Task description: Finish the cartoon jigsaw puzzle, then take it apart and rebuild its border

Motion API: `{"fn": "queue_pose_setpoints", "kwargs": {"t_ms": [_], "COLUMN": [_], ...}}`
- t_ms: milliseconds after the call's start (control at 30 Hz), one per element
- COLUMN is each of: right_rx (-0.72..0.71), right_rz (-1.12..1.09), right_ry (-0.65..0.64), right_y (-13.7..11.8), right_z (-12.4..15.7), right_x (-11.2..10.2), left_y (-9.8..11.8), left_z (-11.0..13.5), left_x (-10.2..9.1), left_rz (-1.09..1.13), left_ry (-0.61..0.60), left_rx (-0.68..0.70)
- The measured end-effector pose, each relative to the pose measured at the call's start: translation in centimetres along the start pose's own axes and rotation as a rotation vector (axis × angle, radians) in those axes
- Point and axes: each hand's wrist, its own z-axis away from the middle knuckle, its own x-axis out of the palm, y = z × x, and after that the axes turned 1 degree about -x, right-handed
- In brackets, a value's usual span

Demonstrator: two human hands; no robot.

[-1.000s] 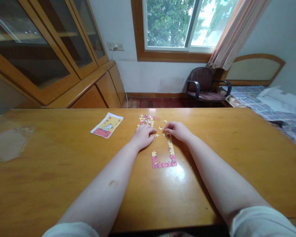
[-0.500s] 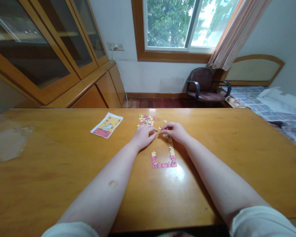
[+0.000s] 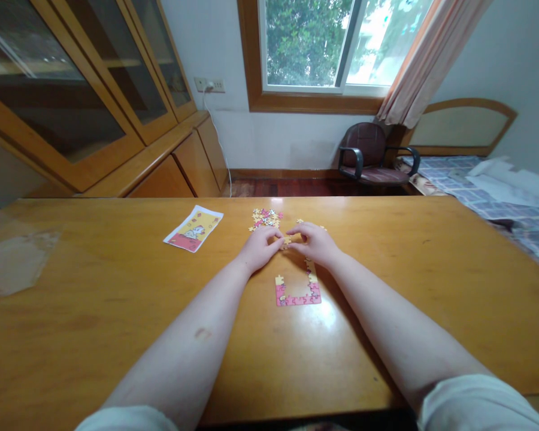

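Note:
My left hand [image 3: 261,246] pinches the left side of a yellow jigsaw puzzle piece [image 3: 288,240] just above the table. Facing it, my right hand [image 3: 315,242] has its thumb and index finger apart beside the same piece. Below the hands lies a partly joined puzzle border [image 3: 299,300], pink along the bottom with yellow pieces up both sides. The upper part of its right side is hidden under my right hand. A heap of loose puzzle pieces [image 3: 266,218] lies beyond my left hand.
On the wooden table [image 3: 117,311], a picture card [image 3: 194,229] with a yellow and pink print lies to the left. A clear plastic sheet [image 3: 15,263] is at the far left. Behind the table stand a brown armchair [image 3: 366,146], a bed and a glass-fronted cabinet.
My right thumb and index finger have spread apart. The yellow piece between the hands now shows more clearly at my left fingertips. My left hand has barely shifted.

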Motion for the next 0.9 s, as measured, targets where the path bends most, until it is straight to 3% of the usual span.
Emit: {"fn": "queue_pose_setpoints", "kwargs": {"t_ms": [167, 433, 900], "right_rx": [-0.141, 0.066, 0.091], "right_rz": [0.070, 0.224, 0.276], "right_ry": [-0.004, -0.165, -0.246], "right_y": [1.1, 1.8, 1.1], "right_z": [0.0, 0.1, 0.0], "right_x": [0.2, -0.6, -0.6], "left_y": [0.0, 0.1, 0.2], "left_z": [-0.1, 0.4, 0.3], "left_x": [0.0, -0.2, -0.1], "left_rz": [-0.040, -0.346, -0.372], "left_ry": [-0.010, -0.049, -0.086], "left_rx": [-0.013, -0.112, -0.113]}}
